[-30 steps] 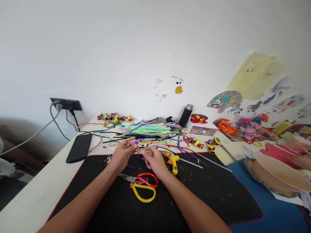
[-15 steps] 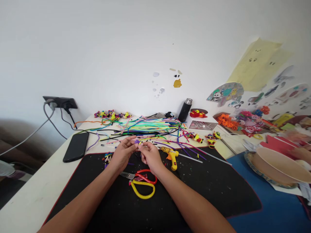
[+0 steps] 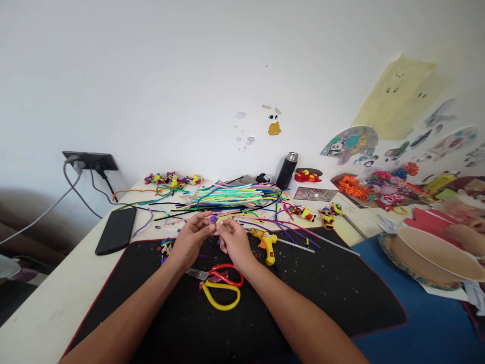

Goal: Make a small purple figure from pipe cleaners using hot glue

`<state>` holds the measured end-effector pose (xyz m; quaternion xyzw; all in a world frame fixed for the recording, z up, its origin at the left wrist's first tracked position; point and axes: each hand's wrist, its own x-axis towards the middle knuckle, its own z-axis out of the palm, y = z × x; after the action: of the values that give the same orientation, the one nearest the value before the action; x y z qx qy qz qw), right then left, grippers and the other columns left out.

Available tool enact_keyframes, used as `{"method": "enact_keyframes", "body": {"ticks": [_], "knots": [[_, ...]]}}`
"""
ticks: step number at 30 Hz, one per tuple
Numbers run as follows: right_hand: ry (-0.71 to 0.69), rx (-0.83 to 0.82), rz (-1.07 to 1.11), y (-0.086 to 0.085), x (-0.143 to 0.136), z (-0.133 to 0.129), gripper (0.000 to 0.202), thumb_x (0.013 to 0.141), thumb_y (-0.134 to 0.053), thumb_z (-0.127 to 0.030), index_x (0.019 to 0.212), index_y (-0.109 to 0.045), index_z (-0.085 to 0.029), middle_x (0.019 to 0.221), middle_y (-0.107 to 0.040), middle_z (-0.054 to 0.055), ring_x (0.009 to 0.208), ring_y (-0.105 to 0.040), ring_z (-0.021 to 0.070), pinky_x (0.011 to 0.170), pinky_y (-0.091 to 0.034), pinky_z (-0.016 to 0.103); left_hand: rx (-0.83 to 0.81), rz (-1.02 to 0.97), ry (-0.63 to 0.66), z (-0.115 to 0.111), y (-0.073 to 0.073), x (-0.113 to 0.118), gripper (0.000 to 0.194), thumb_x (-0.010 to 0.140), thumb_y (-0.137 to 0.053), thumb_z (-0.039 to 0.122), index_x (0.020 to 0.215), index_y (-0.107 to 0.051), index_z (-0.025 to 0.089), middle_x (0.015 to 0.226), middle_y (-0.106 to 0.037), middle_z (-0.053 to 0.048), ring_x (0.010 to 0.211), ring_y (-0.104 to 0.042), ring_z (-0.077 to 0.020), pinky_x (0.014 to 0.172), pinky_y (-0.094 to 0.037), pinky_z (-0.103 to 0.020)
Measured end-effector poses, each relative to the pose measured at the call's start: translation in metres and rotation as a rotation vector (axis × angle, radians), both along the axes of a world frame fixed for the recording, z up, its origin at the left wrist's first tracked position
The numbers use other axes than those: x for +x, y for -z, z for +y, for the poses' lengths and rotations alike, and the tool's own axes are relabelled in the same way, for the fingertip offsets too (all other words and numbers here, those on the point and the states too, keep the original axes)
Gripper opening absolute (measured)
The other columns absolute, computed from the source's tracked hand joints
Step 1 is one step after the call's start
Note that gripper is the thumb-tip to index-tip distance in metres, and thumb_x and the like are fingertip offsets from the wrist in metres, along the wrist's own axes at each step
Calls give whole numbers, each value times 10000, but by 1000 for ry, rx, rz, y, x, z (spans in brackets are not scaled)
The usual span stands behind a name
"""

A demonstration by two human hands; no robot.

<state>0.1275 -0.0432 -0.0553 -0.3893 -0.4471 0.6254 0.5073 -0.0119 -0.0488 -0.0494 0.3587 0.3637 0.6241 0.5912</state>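
Purple pipe-cleaner piece (image 3: 213, 220) sits pinched between your left hand (image 3: 191, 237) and right hand (image 3: 234, 241). You work over a black mat (image 3: 341, 293) on a white table (image 3: 45, 308); a bare white wall (image 3: 170, 76) stands far behind.

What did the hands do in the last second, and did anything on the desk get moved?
The right hand rose from the mat and came in to meet the left hand, and both now pinch the small purple piece, which the left hand held all along. The scissors, glue gun and phone stayed where they were.
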Motion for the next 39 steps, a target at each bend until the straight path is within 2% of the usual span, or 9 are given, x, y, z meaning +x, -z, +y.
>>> {"method": "enact_keyframes", "body": {"ticks": [10, 22, 33, 36, 38, 39], "knots": [[-21, 29, -40, 1, 1, -2, 347, 797, -742, -507, 874, -548, -231, 438, -461, -128, 340, -332, 76, 333, -245, 195, -21, -11, -21, -1, -5, 0, 489, 611, -985, 278, 1032, -759, 176, 793, -701, 0, 703, -652, -142, 692, -532, -269], [-10, 21, -7, 2, -3, -5, 365, 810, -739, -513, 931, -556, -220, 452, -473, -132, 338, -331, 70, 325, -253, 187, -28, -48, -39, -1, -2, 5, 469, 619, -975, 268, 1022, -754, 174, 802, -731, -5, 734, -676, -149, 725, -542, -271], [30, 11, 39, -1, -4, -3, 354, 792, -743, -506, 907, -567, -221, 448, -456, -131, 331, -319, 68, 325, -208, 194, -7, 16, -42, -3, 1, 9, 515, 636, -968, 297, 1086, -745, 180, 784, -736, -1, 720, -668, -140, 713, -527, -253], [51, 11, 63, -3, -4, -3, 332, 795, -745, -481, 893, -562, -222, 449, -437, -136, 331, -305, 65, 330, -217, 197, -28, 47, 4, -3, -7, 6, 581, 602, -979, 292, 1120, -736, 194, 856, -754, -18, 761, -684, -162, 730, -533, -275], [66, 7, 77, -6, -1, -2, 324, 794, -752, -467, 873, -552, -224, 454, -409, -143, 335, -296, 61, 334, -219, 198, -46, 113, 19, -4, -19, -6, 627, 561, -990, 291, 1124, -733, 194, 919, -764, -40, 830, -698, -192, 764, -539, -296], [69, 2, 78, -7, 1, -1, 325, 792, -756, -462, 865, -546, -225, 458, -399, -144, 338, -298, 59, 336, -219, 197, -43, 168, -14, -6, -27, -15, 637, 547, -991, 303, 1120, -735, 196, 923, -761, -41, 853, -698, -202, 774, -538, -299]]}}
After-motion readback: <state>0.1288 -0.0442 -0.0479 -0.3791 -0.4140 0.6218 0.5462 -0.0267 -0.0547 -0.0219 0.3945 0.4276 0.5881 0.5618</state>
